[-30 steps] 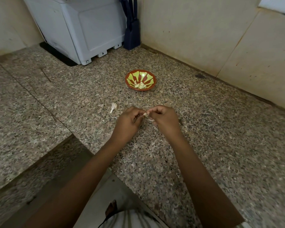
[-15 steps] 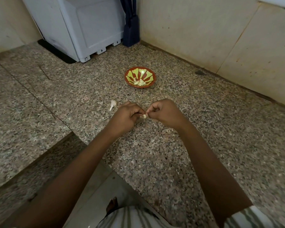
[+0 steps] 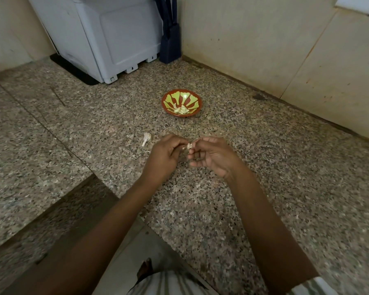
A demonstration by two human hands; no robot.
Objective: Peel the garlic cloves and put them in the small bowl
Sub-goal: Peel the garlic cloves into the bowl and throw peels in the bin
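Observation:
A small red bowl (image 3: 196, 99) with yellow-green stripes stands on the granite counter, with a few pale peeled cloves (image 3: 181, 110) lying in it. Nearer to me, my left hand (image 3: 164, 157) and my right hand (image 3: 214, 155) meet over the counter, fingertips pinched on one pale garlic clove (image 3: 189, 146) between them. The right hand's palm is turned up, its lower fingers loosely curled. A scrap of garlic with papery skin (image 3: 146, 139) lies on the counter just left of my left hand.
A grey-white appliance (image 3: 107, 37) stands at the back left corner, a dark blue object (image 3: 169, 41) beside it against the beige wall (image 3: 264, 39). The counter's front edge (image 3: 107, 188) steps down to a lower ledge at my left.
My right hand has rolled its palm upward and loosened its lower fingers; both hands stay pinched on the clove. The view has shifted slightly.

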